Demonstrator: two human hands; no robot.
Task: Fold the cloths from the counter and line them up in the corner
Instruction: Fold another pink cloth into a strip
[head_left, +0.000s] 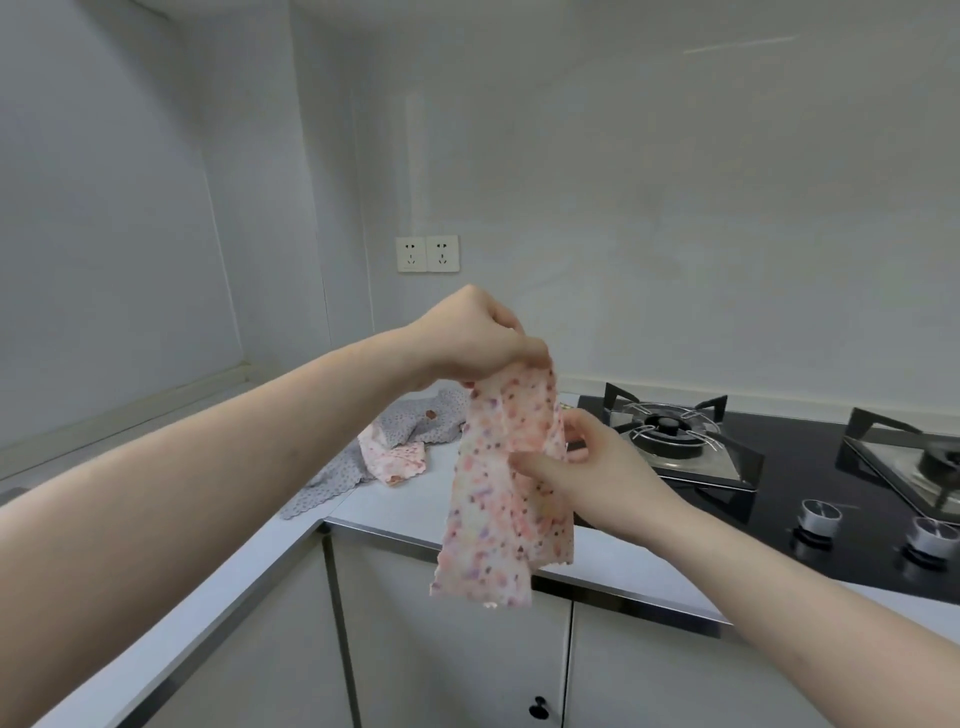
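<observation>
Head view, left hand: the left hand (475, 338) is raised over the counter's inner corner with its fingers bunched tight on the top edge of the pink cloth (506, 483); pinching it high lets the fabric hang free so it can straighten under its own weight.

Head view, right hand: the right hand (576, 467) sits lower, thumb in front and fingers behind, nipping the cloth's right side about halfway down. I judge this is to find an edge or pull the crumpled strip flat before a fold.

Head view, pink cloth: it hangs in the air between the two hands, doubled lengthwise and twisted, its scalloped bottom edge dangling in front of the cabinet door (452, 649) below the counter lip. It touches no surface.

Head view, waiting cloths: a grey cloth (332, 478) and a second pink cloth (395, 460) lie rumpled together on the white counter (405, 509), near the corner and behind the left forearm. They look unfolded, so most of the task seems left.

Head view, surroundings: the gas hob (779, 467) lies just right of the hands, with one burner (670, 428) behind the right hand. The hanging cloth is held clear of it, towards the counter side.

Head view, risk: the cloth is limp and thin, and I judge it may slip or fold askew unless the corners are matched.
</observation>
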